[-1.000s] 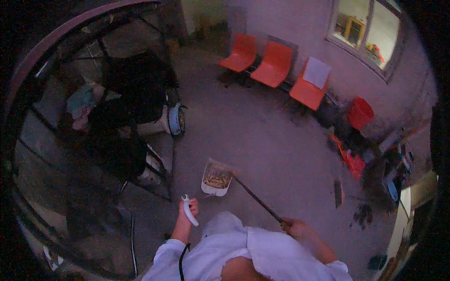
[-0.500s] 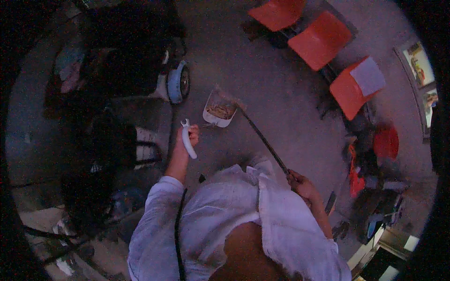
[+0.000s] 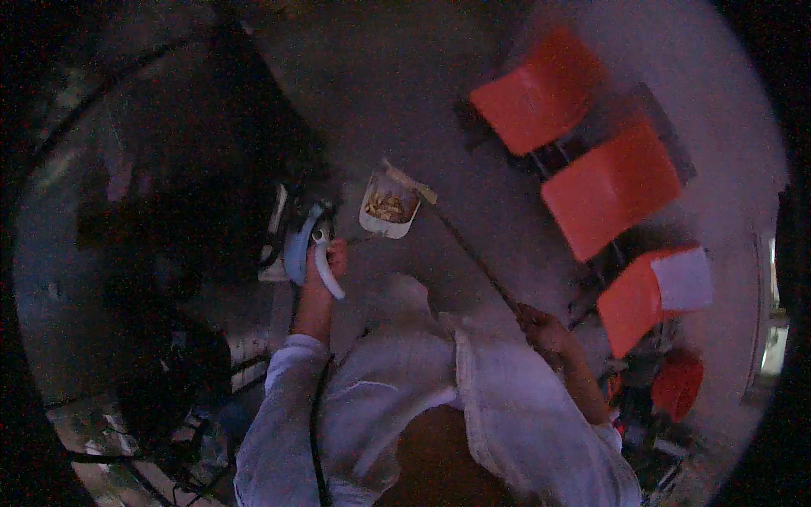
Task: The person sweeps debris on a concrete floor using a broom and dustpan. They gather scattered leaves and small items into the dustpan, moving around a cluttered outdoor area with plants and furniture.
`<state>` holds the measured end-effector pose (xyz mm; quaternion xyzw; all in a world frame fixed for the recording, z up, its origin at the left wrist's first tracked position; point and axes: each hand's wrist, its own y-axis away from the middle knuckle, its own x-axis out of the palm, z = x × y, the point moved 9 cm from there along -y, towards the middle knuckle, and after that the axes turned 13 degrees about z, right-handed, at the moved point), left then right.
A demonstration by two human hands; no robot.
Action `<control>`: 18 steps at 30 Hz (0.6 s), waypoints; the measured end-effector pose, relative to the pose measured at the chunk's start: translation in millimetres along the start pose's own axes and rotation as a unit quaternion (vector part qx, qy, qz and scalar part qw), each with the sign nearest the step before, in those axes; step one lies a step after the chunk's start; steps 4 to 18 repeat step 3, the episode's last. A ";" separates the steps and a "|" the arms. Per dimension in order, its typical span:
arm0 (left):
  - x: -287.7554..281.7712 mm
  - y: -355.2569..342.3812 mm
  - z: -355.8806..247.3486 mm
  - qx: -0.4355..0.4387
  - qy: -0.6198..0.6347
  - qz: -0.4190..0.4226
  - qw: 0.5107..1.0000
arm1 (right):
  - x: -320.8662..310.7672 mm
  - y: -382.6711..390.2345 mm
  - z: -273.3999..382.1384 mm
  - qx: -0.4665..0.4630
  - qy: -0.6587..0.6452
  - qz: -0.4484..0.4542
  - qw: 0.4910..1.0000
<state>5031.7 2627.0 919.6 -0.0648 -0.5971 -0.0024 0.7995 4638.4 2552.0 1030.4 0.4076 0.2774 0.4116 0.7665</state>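
Note:
My left hand [image 3: 336,256] is closed around the thin handle of a small white dustpan [image 3: 384,226], which is held out ahead of me above the floor. Several small tan and brown scraps [image 3: 387,205] lie inside the pan; their kind is too blurred to tell. A pale curved band [image 3: 328,272] sits along my left hand and wrist. My right hand [image 3: 545,328], also closed, grips the long dark stick of a broom [image 3: 473,251]. The stick slants forward to the left, and its light-coloured head [image 3: 411,182] rests at the pan's far right rim.
Several orange-red seats [image 3: 612,190] stand in a joined row on the right, with a pale sheet [image 3: 685,279] on the nearest one. A red round object [image 3: 677,384] is beyond them. Close by my left hand is a blue-rimmed wheel [image 3: 300,241] beside a large dark shape.
The seats have slid down the view and the wheel has come next to my left hand, as I move forward and turn. Both hands keep their hold on the dustpan and broom.

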 end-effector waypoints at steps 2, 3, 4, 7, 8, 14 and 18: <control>21.7 7.9 97.8 0.009 0.099 0.049 0.994 | -33.9 72.7 -46.9 -0.005 0.013 0.006 1.000; 26.3 6.9 99.0 0.007 0.093 0.053 0.994 | -35.9 73.7 -42.5 -0.027 0.058 0.011 0.998; 26.3 6.9 99.0 0.007 0.093 0.053 0.994 | -35.9 73.7 -42.5 -0.027 0.058 0.011 0.998; 26.3 6.9 99.0 0.007 0.093 0.053 0.994 | -35.9 73.7 -42.5 -0.027 0.058 0.011 0.998; 26.3 6.9 99.0 0.007 0.093 0.053 0.994 | -35.9 73.7 -42.5 -0.027 0.058 0.011 0.998; 26.3 6.9 99.0 0.007 0.093 0.053 0.994 | -35.9 73.7 -42.5 -0.027 0.058 0.011 0.998; 26.3 6.9 99.0 0.007 0.093 0.053 0.994 | -35.9 73.7 -42.5 -0.027 0.058 0.011 0.998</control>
